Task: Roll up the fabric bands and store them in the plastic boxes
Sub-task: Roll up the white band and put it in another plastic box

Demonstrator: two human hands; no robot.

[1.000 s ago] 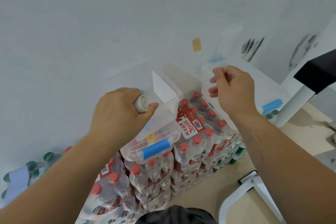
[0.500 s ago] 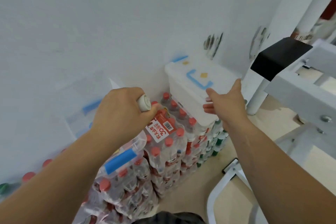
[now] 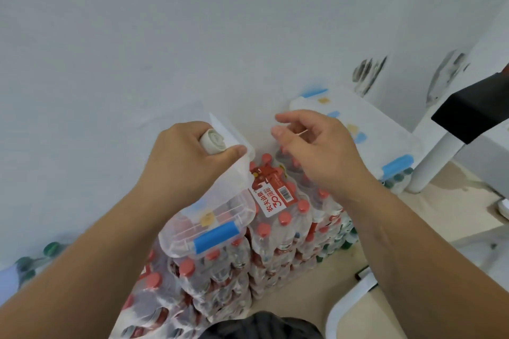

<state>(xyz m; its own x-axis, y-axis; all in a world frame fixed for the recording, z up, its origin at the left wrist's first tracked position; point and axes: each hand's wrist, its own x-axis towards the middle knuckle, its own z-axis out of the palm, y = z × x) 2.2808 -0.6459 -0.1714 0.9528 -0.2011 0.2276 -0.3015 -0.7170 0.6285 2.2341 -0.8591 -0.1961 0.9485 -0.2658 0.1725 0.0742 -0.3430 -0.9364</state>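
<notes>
White plaster wall [image 3: 192, 36] fills most of the view behind the open plastic box [image 3: 220, 201], the landmark here. Under that box, shrink-wrapped packs of red-capped water bottles [image 3: 278, 231] are stacked on the floor and carry it. To the right of the open box and farther back, a second plastic box [image 3: 385, 135] sits lidded on the same packs, well apart from it.

The open box is clear, with a blue latch [image 3: 216, 234] on its near end, and its lid [image 3: 231, 132] stands up along its right side. The left hand [image 3: 179, 162] hovers over the far end of the box with fingers and thumb wrapped round the rolled fabric band [image 3: 212, 142]. The right hand [image 3: 322, 151] is just right of the lid, apart from the left, thumb and forefinger drawn close; whether they pinch anything I cannot tell.

The roll is the smallest thing here. It is a pale, tight coil whose spiral end faces up and right towards the lid, so its long axis runs back into the left palm. The box mouth lies directly below and slightly nearer the person, so the left hand is the nearer one, and I judge a short lowering would drop the roll inside
</notes>
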